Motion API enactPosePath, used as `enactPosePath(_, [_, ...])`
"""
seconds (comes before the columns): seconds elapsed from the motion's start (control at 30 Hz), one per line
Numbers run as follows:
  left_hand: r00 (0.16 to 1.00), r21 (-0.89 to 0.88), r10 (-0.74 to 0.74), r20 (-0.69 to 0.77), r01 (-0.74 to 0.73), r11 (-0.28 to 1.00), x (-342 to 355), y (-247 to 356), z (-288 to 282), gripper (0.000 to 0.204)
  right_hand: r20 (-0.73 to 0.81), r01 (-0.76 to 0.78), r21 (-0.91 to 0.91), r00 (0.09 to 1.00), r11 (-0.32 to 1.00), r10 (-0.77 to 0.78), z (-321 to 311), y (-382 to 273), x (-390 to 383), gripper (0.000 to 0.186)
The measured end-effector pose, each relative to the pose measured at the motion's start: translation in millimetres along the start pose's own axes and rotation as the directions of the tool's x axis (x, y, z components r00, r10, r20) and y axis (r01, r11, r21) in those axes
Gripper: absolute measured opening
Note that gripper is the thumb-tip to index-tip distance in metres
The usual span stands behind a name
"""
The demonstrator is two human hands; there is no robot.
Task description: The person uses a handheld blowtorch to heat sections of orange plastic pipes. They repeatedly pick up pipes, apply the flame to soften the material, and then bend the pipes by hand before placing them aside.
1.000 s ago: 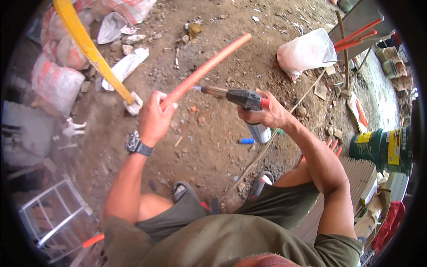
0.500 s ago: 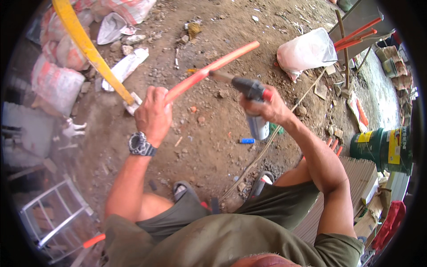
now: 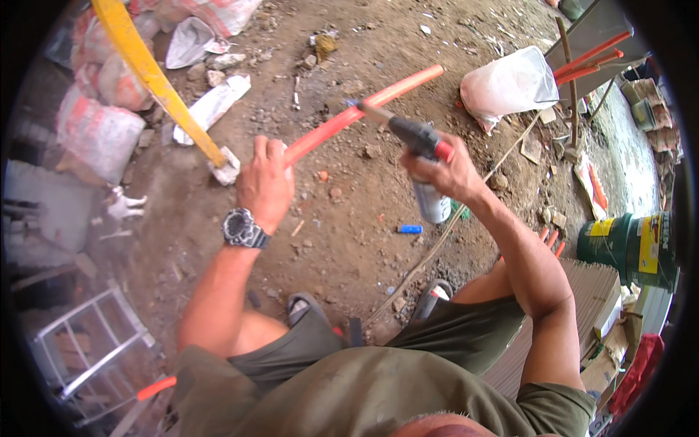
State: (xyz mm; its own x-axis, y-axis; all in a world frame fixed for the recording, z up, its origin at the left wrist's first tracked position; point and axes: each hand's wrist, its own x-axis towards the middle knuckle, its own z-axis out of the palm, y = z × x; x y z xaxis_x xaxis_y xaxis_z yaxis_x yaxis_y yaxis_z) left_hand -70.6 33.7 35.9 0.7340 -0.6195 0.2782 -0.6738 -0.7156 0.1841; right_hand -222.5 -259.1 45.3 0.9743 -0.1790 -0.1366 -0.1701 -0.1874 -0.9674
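Observation:
My left hand, wearing a watch on the wrist, is closed around one end of an orange plastic pipe. The pipe slants up and away to the right, bowed slightly along its length. In my right hand is a gas blowtorch with a black and red head, screwed to a pale canister. Its metal nozzle points left at the middle of the pipe, very close to it; whether they touch I cannot tell. No flame can be made out.
A blue lighter-like object lies on the dirt between my feet and the torch. A yellow curved bar stands at left beside stuffed sacks. At right are a white sack, more orange pipes and green buckets.
The pipe and both hands have shifted slightly right. The torch nozzle remains close to the pipe's middle, and both grips are unchanged. The whole view has also moved a little.

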Motion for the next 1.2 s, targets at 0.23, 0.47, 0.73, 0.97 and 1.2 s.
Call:
enactPosePath(0.23, [0.998, 0.003, -0.042, 0.052, 0.042, 0.999, 1.6, -5.3, -0.3, 0.029, 0.087, 0.037, -0.051, 0.996, 0.998, -0.032, 2.8, -4.8, -8.0, 0.055])
enactPosePath(0.47, [0.999, -0.043, -0.022, 0.036, 0.024, 0.999, 5.7, 9.5, -1.9, 0.031, -0.210, -0.137, -0.163, 0.973, 0.977, 0.101, -19.8, 10.6, 7.2, 0.043])
enactPosePath(0.73, [1.000, 0.002, -0.007, -0.010, 0.007, 1.000, 3.0, 1.2, 0.6, 0.028, 0.165, 0.130, -0.186, 0.981, 0.974, -0.100, 7.1, -2.2, -8.0, 0.056])
enactPosePath(0.97, [0.998, 0.016, -0.050, 0.041, 0.049, 0.999, 1.8, 7.8, -4.7, 0.030, -0.272, -0.239, -0.224, 0.946, 0.945, 0.175, -11.4, 2.6, 12.4, 0.045])
enactPosePath(1.2, [0.997, 0.008, -0.055, 0.045, 0.054, 0.998, 4.0, 8.2, -2.1, 0.032, 0.209, 0.144, -0.124, 0.971, 0.982, -0.116, 16.0, -5.2, -5.3, 0.052])
